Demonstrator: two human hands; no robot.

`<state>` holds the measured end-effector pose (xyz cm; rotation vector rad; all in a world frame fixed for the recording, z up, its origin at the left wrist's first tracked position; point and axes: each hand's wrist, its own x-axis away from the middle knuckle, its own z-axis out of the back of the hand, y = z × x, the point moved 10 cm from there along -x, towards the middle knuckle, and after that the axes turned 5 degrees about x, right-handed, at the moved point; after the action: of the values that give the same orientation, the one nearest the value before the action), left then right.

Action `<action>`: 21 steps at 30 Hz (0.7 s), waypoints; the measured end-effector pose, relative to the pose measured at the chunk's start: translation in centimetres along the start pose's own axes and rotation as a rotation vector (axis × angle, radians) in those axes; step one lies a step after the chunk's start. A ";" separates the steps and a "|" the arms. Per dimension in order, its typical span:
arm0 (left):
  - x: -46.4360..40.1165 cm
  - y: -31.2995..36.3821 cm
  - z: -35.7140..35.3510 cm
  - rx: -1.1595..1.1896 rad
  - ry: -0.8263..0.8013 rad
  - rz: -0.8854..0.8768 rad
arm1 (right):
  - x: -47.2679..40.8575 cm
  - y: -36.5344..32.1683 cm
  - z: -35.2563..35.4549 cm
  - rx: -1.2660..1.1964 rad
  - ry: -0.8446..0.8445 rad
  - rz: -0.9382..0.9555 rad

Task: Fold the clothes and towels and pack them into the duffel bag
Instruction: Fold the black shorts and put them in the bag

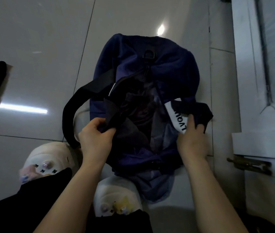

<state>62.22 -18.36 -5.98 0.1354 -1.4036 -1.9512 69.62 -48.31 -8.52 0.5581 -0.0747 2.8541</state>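
A glossy pale tiled floor (37,39) fills most of the view, with dark grout lines and bright light reflections on it. Two cream clogs stand on this floor at its near edge: the left clog (47,161), with small charms on top, and the right clog (116,197), also with charms, just beside it. Black trouser legs (37,200) rise above the clogs. To the right of the floor stands a white door frame (251,81), with a brass hinge (249,164) low on it.
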 end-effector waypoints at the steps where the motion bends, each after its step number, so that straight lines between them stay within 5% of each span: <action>1: 0.0 -0.1 0.0 -0.008 -0.001 -0.002 | -0.1 -0.4 -1.0 0.040 -0.048 -0.007; 8: -0.1 -1.1 0.0 -0.028 -0.003 -0.013 | -0.3 -1.4 -3.1 0.197 -0.327 -0.053; 14: 0.1 1.7 0.3 -0.003 -0.060 -0.129 | -0.1 -0.2 0.3 -0.196 -0.282 0.026; 18: 1.6 6.8 -4.4 -0.101 -0.308 -0.393 | 2.4 1.0 5.3 -0.525 -0.167 0.063; 21: 3.1 4.6 -11.2 -0.428 -0.657 -0.339 | 2.8 2.2 7.0 -0.630 -0.104 -0.008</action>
<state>67.43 -29.69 -5.57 -0.5470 -1.3603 -2.6885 69.14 -50.50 -1.04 0.5534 -0.9401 2.5751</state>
